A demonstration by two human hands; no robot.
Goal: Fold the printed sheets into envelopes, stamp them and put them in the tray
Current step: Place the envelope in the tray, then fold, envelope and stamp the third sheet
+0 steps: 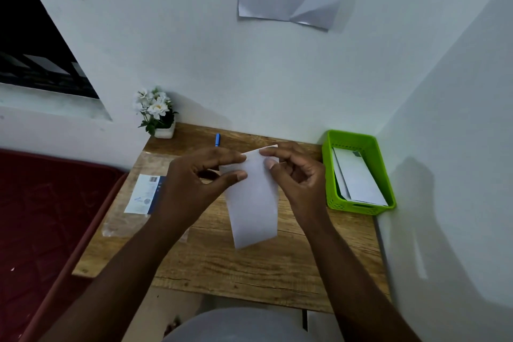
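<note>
We pinch the folded white sheet (pixel 254 197) at its far end, our left hand (pixel 194 178) closing thumb and fingers on its left edge, our right hand (pixel 294 172) doing likewise on its right edge; both grips are clamped on the paper. The sheet hangs above the middle of the wooden table (pixel 222 266). At three o'clock sits the green tray (pixel 383 175) holding white envelopes. At nine o'clock lies a clear packet (pixel 145 193); at eleven, a blue pen (pixel 217 139) and potted flowers (pixel 155 112).

Bare forearms, sleeveless; grey lap garment (pixel 238 325)
</note>
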